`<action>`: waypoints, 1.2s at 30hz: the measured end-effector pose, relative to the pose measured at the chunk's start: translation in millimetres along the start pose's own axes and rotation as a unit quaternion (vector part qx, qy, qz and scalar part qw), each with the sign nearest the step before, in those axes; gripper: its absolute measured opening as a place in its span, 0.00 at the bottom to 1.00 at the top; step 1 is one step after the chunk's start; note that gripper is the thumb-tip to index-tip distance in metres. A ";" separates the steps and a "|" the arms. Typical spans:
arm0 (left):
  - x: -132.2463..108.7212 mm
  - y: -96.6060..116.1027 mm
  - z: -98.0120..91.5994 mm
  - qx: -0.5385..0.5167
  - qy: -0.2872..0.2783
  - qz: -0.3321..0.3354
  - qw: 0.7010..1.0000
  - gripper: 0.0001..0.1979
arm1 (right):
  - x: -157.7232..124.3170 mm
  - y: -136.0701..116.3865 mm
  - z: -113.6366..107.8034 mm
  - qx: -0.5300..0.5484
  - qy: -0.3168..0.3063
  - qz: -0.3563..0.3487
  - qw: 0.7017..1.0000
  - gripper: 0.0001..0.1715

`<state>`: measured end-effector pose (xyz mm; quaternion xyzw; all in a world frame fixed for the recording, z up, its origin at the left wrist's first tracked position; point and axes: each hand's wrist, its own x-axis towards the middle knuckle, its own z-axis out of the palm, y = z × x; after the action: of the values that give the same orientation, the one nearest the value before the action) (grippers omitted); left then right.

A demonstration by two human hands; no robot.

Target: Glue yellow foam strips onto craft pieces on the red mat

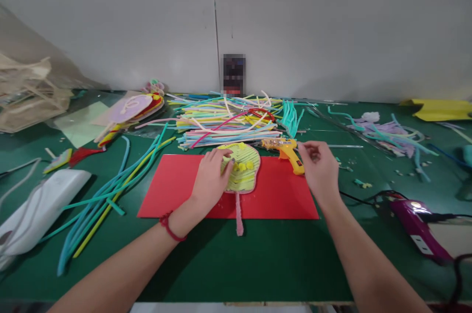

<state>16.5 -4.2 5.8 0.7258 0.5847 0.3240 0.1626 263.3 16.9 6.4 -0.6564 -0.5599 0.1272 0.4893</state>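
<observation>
One slim red cord bracelet (166,226), knotted-looking, around the left wrist (180,218), I list from my remote feed, both forearms (142,255) bare.

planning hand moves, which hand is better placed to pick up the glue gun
Probably the right hand: it is close beside the glue gun, while the left hand is at the yellow-green fan.

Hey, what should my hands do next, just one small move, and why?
Probably have the right hand take hold of the yellow glue gun: that hand is right beside it, the gun points toward the yellow fan-shaped piece, and the left hand lies over that piece's left side.
</observation>
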 end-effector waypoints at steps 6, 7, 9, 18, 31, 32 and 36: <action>-4.5 -17.6 3.7 -0.012 0.055 0.015 0.998 0.16 | 10.8 19.4 -5.8 -0.180 -0.113 0.114 0.971 0.21; -4.1 -20.4 4.7 -0.028 0.058 -0.002 0.998 0.17 | 10.0 20.5 -4.3 -0.189 -0.144 0.123 0.963 0.23; -2.9 -24.4 6.1 -0.057 0.062 -0.033 0.996 0.18 | 7.1 21.5 0.0 -0.208 -0.176 0.105 0.956 0.23; -1.3 -25.1 5.3 -0.072 0.053 -0.089 0.992 0.18 | -0.3 29.7 11.8 -0.258 -0.088 -0.040 0.961 0.19; -2.7 -22.2 5.7 -0.051 0.036 -0.073 0.995 0.19 | -8.2 -33.7 -6.4 -0.176 0.017 -0.052 0.983 0.26; -2.9 -22.0 5.5 -0.049 0.034 -0.074 0.995 0.19 | -11.9 -31.6 -1.1 -0.170 0.012 -0.065 0.983 0.27; -3.2 -22.2 4.1 -0.067 0.032 -0.074 0.994 0.20 | -22.5 -12.4 18.3 -0.163 0.013 -0.106 0.981 0.28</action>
<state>2.4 -0.8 -11.8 0.6571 0.6188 0.3727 0.2154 235.0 5.4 -1.3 -0.6659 -0.6332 -0.0274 0.3935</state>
